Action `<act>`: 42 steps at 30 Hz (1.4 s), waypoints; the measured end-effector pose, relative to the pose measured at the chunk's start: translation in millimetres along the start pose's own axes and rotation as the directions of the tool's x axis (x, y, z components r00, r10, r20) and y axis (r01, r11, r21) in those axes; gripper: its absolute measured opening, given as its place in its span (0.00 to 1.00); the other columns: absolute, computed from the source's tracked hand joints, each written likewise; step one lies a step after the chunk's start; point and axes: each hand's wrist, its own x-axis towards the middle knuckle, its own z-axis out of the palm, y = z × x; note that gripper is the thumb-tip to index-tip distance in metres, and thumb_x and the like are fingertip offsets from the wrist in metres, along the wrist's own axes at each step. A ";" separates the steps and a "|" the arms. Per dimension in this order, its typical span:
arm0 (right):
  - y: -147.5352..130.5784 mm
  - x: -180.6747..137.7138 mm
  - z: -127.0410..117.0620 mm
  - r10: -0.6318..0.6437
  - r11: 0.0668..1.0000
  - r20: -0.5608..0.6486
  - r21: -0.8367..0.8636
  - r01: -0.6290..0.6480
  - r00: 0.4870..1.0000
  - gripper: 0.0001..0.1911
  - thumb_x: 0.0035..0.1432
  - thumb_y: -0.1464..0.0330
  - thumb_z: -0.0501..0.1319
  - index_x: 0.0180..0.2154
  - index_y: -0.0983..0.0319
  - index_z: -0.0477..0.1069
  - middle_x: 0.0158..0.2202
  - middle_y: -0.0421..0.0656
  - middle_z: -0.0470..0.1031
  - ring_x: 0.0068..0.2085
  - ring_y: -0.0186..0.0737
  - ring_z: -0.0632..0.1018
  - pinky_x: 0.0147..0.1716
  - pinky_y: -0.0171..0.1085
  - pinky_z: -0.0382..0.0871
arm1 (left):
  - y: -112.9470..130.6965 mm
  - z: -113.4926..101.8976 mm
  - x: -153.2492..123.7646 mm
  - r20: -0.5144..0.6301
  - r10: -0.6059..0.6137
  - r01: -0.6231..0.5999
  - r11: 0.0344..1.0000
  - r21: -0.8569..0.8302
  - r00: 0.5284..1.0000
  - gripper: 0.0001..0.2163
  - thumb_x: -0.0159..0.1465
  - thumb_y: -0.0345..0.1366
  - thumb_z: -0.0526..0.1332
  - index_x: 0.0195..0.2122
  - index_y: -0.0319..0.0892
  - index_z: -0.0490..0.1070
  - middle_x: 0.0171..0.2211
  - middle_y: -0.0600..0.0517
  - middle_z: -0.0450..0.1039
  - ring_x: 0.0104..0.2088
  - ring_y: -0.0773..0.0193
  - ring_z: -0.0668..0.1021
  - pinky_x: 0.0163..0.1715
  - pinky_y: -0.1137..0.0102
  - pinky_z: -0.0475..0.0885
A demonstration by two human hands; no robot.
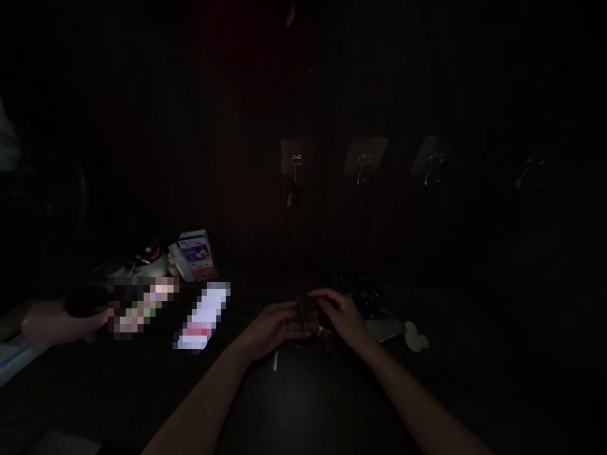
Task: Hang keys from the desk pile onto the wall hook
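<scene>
In the dim light a small dark object (307, 309), its kind too dark to make out, sits between my two hands over the table. My left hand (271, 330) comes in from the left, its fingers bent under and beside this object. My right hand (345, 319) reaches it from the other side, thumb and fingers curled at its edge. Just below the fingers lie small glinting bits (323, 332), also unclear. A thin pale strip (275, 361) rests near my left wrist. Beyond my right hand is a heap of dark, shiny material (360, 294).
Another person's hand (61, 321) is at the left, by a dark round thing (88, 300). Two lit, pixelated rectangles, one a bright panel (203, 316), lie nearby. A printed box (198, 254) stands behind them. Wall hooks (364, 161) line the back; a pale rounded piece (416, 337) lies right.
</scene>
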 end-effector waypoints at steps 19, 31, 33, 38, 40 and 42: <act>-4.9 -5.0 4.9 0.035 0.998 0.151 0.040 -0.041 0.988 0.12 0.55 0.65 0.55 0.39 0.58 0.75 0.38 0.40 0.78 0.42 0.40 0.77 0.44 0.39 0.67 | -5.6 -2.4 0.8 -0.162 0.075 -0.055 0.991 0.125 0.984 0.17 0.49 0.31 0.70 0.39 0.37 0.70 0.38 0.45 0.76 0.36 0.60 0.79 0.43 0.62 0.71; -18.0 -6.6 -3.2 0.036 0.992 0.044 0.119 -0.041 0.998 0.12 0.56 0.61 0.56 0.36 0.58 0.76 0.40 0.41 0.78 0.44 0.42 0.75 0.47 0.40 0.65 | 9.8 1.4 -9.6 0.040 -0.029 0.029 1.000 0.003 0.999 0.14 0.61 0.31 0.59 0.48 0.35 0.70 0.50 0.39 0.71 0.51 0.52 0.73 0.49 0.62 0.66; -23.7 -8.6 -3.4 0.047 0.988 0.037 0.145 -0.052 0.998 0.11 0.55 0.60 0.58 0.35 0.58 0.76 0.39 0.41 0.78 0.44 0.42 0.76 0.46 0.40 0.65 | 12.0 2.9 -12.1 0.049 -0.039 0.039 0.999 0.002 0.998 0.13 0.63 0.31 0.58 0.49 0.36 0.70 0.51 0.39 0.71 0.50 0.53 0.74 0.47 0.64 0.67; -35.5 -13.9 -2.7 0.086 0.977 0.030 0.192 -0.091 0.996 0.12 0.54 0.58 0.59 0.31 0.58 0.77 0.34 0.41 0.79 0.40 0.42 0.77 0.43 0.39 0.67 | 18.6 1.9 -24.3 0.175 -0.087 0.086 0.996 0.011 0.981 0.15 0.63 0.33 0.57 0.51 0.37 0.67 0.51 0.38 0.70 0.50 0.51 0.74 0.41 0.67 0.70; -39.6 -15.6 -1.8 0.086 0.975 0.041 0.202 -0.092 0.995 0.12 0.52 0.58 0.61 0.30 0.59 0.76 0.33 0.41 0.79 0.39 0.42 0.77 0.42 0.39 0.67 | 20.6 0.0 -29.1 0.224 -0.084 0.085 0.996 0.009 0.971 0.15 0.63 0.32 0.57 0.52 0.37 0.67 0.52 0.38 0.69 0.50 0.51 0.74 0.41 0.67 0.71; -43.7 -16.8 -1.0 0.081 0.972 0.062 0.214 -0.092 0.995 0.10 0.51 0.59 0.62 0.30 0.59 0.76 0.32 0.41 0.79 0.38 0.42 0.77 0.41 0.39 0.68 | 21.7 -2.0 -32.6 0.255 -0.067 0.069 0.998 0.000 0.964 0.16 0.63 0.31 0.57 0.52 0.37 0.67 0.52 0.38 0.69 0.51 0.51 0.73 0.43 0.65 0.70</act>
